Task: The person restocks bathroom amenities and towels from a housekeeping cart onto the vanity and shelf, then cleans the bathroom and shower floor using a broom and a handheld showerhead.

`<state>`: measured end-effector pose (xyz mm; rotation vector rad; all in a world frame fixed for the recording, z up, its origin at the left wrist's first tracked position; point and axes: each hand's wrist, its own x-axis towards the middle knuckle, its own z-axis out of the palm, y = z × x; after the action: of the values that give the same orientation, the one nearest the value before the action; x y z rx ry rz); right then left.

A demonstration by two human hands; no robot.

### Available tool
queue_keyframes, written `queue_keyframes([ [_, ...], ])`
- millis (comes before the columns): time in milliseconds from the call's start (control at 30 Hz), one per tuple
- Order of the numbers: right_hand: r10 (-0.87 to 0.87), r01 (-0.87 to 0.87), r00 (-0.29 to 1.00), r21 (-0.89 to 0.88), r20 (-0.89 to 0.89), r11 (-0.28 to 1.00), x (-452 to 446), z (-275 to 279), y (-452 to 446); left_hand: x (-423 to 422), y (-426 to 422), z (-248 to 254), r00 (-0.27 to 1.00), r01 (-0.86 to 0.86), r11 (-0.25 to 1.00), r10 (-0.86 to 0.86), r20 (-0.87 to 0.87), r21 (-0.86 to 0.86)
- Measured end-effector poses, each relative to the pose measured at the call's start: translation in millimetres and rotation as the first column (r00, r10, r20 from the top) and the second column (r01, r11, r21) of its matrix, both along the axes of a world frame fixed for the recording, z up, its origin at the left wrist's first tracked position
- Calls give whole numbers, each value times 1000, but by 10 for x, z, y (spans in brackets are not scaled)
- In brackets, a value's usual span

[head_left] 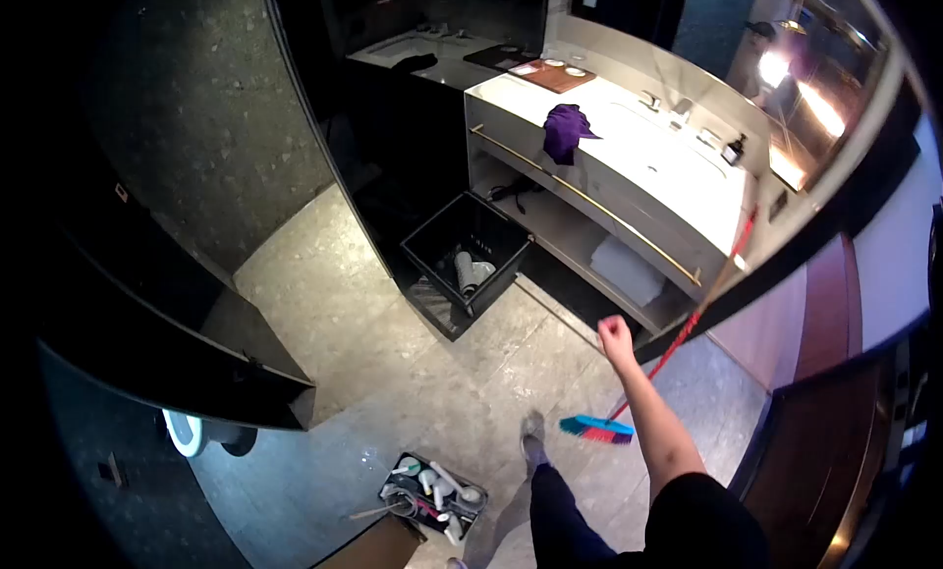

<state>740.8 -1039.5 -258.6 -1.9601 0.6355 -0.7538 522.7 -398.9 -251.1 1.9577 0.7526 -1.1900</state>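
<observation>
My right hand (616, 339) is stretched out over the floor in front of the vanity, its fingers curled closed. Whether anything is inside them is hidden. Just right of the forearm, a broom with a red handle (685, 325) leans against the counter's right end, its blue and red bristle head (596, 430) on the floor. My left hand is not in view. A purple cloth (567, 133) hangs over the front edge of the white countertop (629, 162).
A black basket (499, 277) with a few items stands left of the vanity. A caddy (470, 497) of bottles and brushes sits on the floor near my feet. White towels (629, 270) lie on the lower shelf. A tray (553, 74) and dark bottle (734, 150) are on the counter.
</observation>
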Motion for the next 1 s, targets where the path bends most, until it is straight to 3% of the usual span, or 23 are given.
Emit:
queue_keyframes([
  [33,46,-29,998,319,-45,947,557,199,-268,226,-204,-5,998,-57,998,57,-11,-6],
  [67,90,-87,996,471,17,878,1024,651,-355,399,-383,-23,994,-109,994,109,-23,-13],
  [133,119,-120,992,494,34,861,1875,1172,-643,647,-683,-21,979,-199,980,198,-45,-27],
  [233,143,-165,986,478,82,863,2968,1379,-1229,861,-1021,-23,951,-301,953,299,-74,-28],
  [300,47,-35,999,571,-6,820,3391,1695,-1335,840,-1160,-33,930,-358,934,355,-97,-20],
  [367,80,-71,997,616,12,784,3762,1659,-1551,737,-1250,-51,903,-417,909,413,-119,-13],
  [433,95,-32,989,473,-110,880,4033,1565,-1773,485,-1318,-31,871,-476,879,470,-144,-8],
  [500,287,-283,953,52,-97,958,4442,899,-2477,86,-1458,61,832,-537,844,527,-174,-8],
  [533,325,-269,946,546,-8,794,4448,883,-2535,-63,-1579,180,815,-561,827,547,-192,-27],
  [567,386,-332,902,263,-193,906,4421,868,-2565,-208,-1689,218,804,-580,812,557,-206,-67],
  [633,472,-475,869,526,150,706,3964,1190,-1834,-181,-1954,364,806,-592,777,571,-157,-213],
  [667,526,-566,811,572,256,594,3545,1427,-1370,-59,-1985,300,822,-521,741,570,-14,-423],
  [700,551,-610,777,583,306,537,3195,1467,-1160,256,-2169,303,840,-505,838,532,103,-208],
  [733,594,-607,743,685,309,403,2806,1446,-989,719,-2290,542,796,-558,789,597,101,-257],
  [767,669,-601,691,732,274,322,2325,1364,-830,847,-2290,496,713,-596,668,695,89,-445],
  [800,741,-583,628,774,238,246,1848,1280,-670,1109,-2333,579,688,-640,603,726,-5,-476],
  [833,700,-514,686,813,200,272,1302,1288,-292,1334,-2393,786,655,-619,544,756,10,-567],
  [867,693,-300,709,944,126,135,809,1281,-18,1479,-2459,850,581,-671,431,811,-67,-604],
  [900,732,-170,681,977,23,127,318,1171,171,1557,-2494,882,513,-699,322,848,-134,-639],
  [933,838,39,514,981,-185,193,-57,1227,560,1560,-2529,865,489,-714,224,837,-244,-663],
  [967,848,130,509,961,148,-246,-464,1085,923,1518,-2529,848,470,-725,128,810,-350,-677],
  [1000,859,239,456,897,234,-372,-805,959,1255,1419,-2532,865,570,-617,309,810,-140,-724],
])
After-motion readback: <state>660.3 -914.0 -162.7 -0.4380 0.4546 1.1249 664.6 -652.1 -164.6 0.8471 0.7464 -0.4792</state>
